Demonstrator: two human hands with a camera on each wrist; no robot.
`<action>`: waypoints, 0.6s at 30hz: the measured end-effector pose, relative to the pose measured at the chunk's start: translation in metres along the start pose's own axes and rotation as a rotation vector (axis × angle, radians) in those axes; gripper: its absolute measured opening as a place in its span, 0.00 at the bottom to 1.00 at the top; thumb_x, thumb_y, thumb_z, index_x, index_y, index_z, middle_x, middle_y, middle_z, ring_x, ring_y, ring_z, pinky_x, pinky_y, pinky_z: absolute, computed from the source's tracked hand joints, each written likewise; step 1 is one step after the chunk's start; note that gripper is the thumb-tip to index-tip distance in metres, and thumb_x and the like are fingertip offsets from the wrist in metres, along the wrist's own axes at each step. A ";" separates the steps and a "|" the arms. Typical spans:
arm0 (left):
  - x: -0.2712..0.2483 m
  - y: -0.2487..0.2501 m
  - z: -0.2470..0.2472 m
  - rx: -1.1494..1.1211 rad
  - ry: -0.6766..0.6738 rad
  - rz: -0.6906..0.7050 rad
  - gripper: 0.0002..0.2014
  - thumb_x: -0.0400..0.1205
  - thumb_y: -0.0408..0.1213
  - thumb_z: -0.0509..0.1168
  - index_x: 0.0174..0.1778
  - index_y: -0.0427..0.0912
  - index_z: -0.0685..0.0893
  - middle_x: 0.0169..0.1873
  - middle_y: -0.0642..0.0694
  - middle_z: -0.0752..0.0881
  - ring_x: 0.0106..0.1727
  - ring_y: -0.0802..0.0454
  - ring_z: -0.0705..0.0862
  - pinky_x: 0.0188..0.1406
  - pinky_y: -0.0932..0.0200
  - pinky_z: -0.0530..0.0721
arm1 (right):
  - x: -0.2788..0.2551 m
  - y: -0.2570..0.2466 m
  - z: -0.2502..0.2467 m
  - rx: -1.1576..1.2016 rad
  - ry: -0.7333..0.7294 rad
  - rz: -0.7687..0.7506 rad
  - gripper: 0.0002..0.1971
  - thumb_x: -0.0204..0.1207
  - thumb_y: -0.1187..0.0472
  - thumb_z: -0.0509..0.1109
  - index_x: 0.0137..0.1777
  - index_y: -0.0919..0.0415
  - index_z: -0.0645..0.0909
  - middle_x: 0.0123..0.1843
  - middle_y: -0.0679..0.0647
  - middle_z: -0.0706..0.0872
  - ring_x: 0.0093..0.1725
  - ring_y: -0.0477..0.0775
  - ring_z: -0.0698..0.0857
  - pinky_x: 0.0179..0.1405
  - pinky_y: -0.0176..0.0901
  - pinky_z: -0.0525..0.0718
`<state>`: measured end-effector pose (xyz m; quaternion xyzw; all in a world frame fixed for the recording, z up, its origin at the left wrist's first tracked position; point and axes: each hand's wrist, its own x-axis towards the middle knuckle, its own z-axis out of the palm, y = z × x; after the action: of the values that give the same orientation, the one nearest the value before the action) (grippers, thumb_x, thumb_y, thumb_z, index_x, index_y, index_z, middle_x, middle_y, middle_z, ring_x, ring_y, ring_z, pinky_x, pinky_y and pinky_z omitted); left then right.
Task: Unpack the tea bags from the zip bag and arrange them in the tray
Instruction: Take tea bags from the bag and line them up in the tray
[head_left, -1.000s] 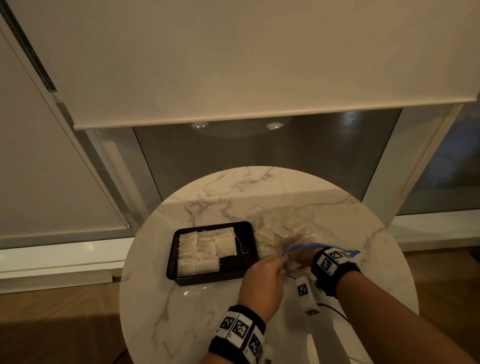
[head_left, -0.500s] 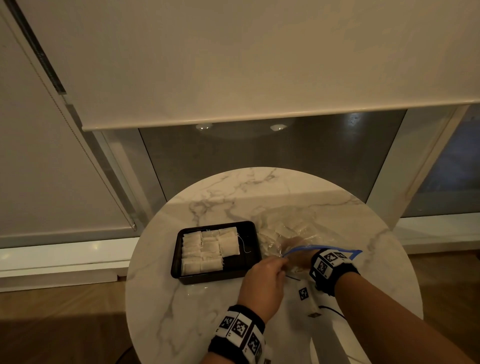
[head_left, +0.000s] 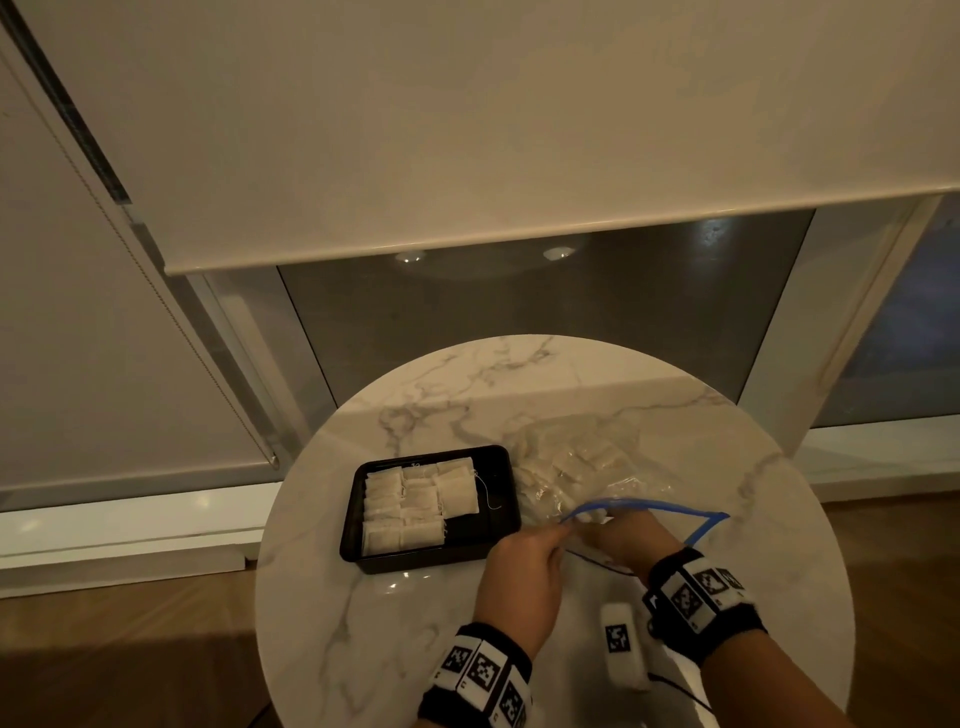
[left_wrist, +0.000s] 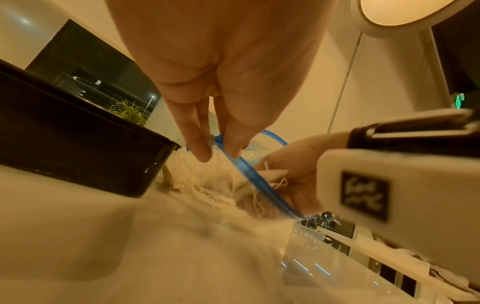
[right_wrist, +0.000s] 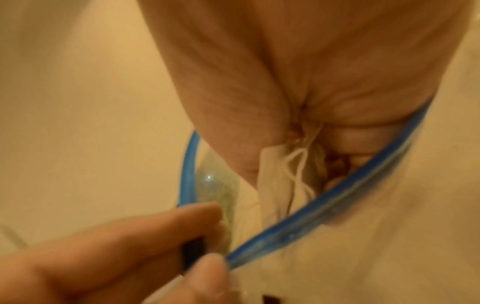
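Zip bag (head_left: 587, 467) bears no readable writing.

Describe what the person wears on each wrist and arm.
Both hands are bare, with no sleeves in view. The left wrist and right wrist each carry a black band with white blocks printed with black square code markers. A thin black cable trails near the right one.
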<state>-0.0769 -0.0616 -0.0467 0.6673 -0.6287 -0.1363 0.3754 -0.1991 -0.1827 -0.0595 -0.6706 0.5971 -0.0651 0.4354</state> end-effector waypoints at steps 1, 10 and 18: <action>0.002 0.002 0.002 -0.001 0.000 0.004 0.16 0.87 0.36 0.64 0.69 0.56 0.86 0.57 0.54 0.91 0.55 0.66 0.85 0.60 0.75 0.79 | -0.002 0.006 0.002 0.127 0.069 -0.018 0.15 0.77 0.50 0.73 0.57 0.60 0.86 0.57 0.54 0.90 0.54 0.54 0.88 0.57 0.48 0.86; 0.004 0.007 0.014 0.168 -0.083 0.010 0.20 0.87 0.40 0.62 0.76 0.55 0.79 0.79 0.56 0.75 0.80 0.59 0.70 0.73 0.74 0.57 | -0.044 0.028 -0.020 0.448 0.266 -0.040 0.17 0.74 0.56 0.77 0.37 0.73 0.85 0.28 0.66 0.84 0.28 0.55 0.81 0.31 0.50 0.80; -0.018 0.007 -0.022 -0.144 -0.077 -0.142 0.16 0.83 0.57 0.67 0.66 0.60 0.84 0.61 0.65 0.82 0.61 0.69 0.79 0.62 0.68 0.79 | -0.101 0.032 -0.025 0.553 -0.239 -0.093 0.06 0.78 0.67 0.73 0.52 0.65 0.90 0.47 0.64 0.93 0.43 0.56 0.90 0.48 0.49 0.89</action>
<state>-0.0710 -0.0369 -0.0327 0.6757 -0.5824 -0.2326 0.3874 -0.2667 -0.1060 -0.0217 -0.5561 0.4699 -0.1658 0.6652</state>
